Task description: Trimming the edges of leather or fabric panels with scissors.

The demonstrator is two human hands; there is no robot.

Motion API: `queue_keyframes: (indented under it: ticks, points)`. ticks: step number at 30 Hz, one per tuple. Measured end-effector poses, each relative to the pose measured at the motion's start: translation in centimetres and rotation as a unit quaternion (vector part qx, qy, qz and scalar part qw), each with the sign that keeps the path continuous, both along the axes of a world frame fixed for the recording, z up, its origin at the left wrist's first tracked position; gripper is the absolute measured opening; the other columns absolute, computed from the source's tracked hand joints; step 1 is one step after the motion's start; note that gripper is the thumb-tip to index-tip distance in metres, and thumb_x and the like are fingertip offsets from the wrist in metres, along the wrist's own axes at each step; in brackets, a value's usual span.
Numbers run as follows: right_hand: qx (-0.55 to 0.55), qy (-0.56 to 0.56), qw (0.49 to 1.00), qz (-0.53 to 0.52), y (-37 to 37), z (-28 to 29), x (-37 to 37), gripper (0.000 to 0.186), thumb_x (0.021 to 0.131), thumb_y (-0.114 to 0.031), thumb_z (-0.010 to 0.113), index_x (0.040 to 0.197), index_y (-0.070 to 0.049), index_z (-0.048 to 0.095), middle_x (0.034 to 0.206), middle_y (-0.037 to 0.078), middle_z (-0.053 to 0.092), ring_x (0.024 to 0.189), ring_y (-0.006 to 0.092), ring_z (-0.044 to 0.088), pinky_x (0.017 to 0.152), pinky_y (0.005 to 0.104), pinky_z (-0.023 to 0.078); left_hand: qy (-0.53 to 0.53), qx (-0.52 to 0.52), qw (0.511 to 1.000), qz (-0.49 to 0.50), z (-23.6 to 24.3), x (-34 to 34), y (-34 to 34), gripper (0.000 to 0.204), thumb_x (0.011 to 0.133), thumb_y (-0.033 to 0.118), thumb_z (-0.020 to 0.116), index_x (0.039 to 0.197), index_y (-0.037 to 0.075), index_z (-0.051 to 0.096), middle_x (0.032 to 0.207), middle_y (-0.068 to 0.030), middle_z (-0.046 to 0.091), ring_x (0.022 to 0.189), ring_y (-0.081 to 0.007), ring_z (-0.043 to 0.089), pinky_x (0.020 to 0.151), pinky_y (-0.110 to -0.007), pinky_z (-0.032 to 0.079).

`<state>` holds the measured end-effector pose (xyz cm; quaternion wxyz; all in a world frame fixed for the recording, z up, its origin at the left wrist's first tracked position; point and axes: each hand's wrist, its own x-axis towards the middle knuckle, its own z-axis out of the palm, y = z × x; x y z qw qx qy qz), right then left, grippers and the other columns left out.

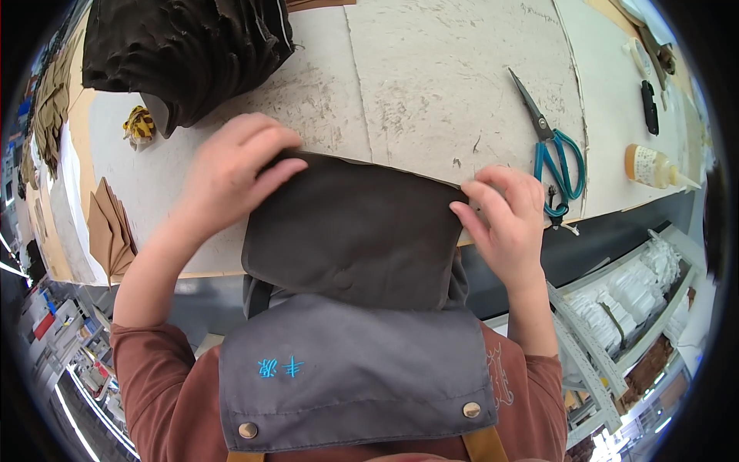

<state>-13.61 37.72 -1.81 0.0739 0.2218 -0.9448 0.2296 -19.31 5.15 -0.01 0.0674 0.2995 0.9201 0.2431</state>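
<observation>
On the chest of the grey apron [354,385], blue embroidered characters [281,367] stand out, with a round metal snap near each lower corner. The small bottle [649,166] of amber liquid carries a label with fine print, too small to make out. A pale line design [502,377] marks the brown shirt beside the apron.

The dark brown fabric panel [354,231] lies partly on the worktable and overhangs its near edge, reaching the apron. The left hand [250,158] pinches its far left corner between thumb and fingers; the right hand [508,219] grips the far right corner likewise, fingers drawn close.

The worktable [431,100] is covered in pale, scuffed sheeting with dark smears and visible seams. Teal-handled scissors [548,138] lie near the right hand, blades pointing away. A thick dark fabric stack [188,58] sits beyond the left hand, near a yellow-and-black crumpled cloth [138,125]. At lower right, a metal rack [585,354] holds white bundles [616,304].
</observation>
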Motion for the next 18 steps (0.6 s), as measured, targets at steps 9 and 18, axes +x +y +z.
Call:
queue_keyframes:
  ticks: [9, 18]
  points:
    - [-0.039, -0.014, 0.995, 0.088, -5.9, 0.5, -2.4, 0.021, 0.077, -0.023, 0.070, 0.094, -0.013, 0.061, 0.085, 0.001, 0.060, 0.082, 0.0197, 0.059, 0.077, 0.0333, 0.041, -0.159, 0.150, 0.970, 0.102, 0.1, 1.4, -0.9, 0.010, 0.086, 0.010, 0.065, 0.089, 0.003, 0.058, 0.080, -0.0031, 0.055, 0.073, -0.0136, 0.053, 0.066, -0.025, 0.042]
    - [-0.177, -0.275, 0.943, 0.055, -6.4, 2.3, -2.8, 0.019, 0.091, -0.023, 0.057, 0.086, -0.006, 0.062, 0.076, 0.008, 0.063, 0.070, 0.0262, 0.060, 0.066, 0.0329, 0.046, -0.405, 0.349, 0.814, 0.228, 0.3, 1.9, -0.6, 0.013, 0.094, 0.017, 0.056, 0.094, 0.004, 0.060, 0.087, 0.0037, 0.059, 0.078, -0.0028, 0.053, 0.071, -0.019, 0.044]
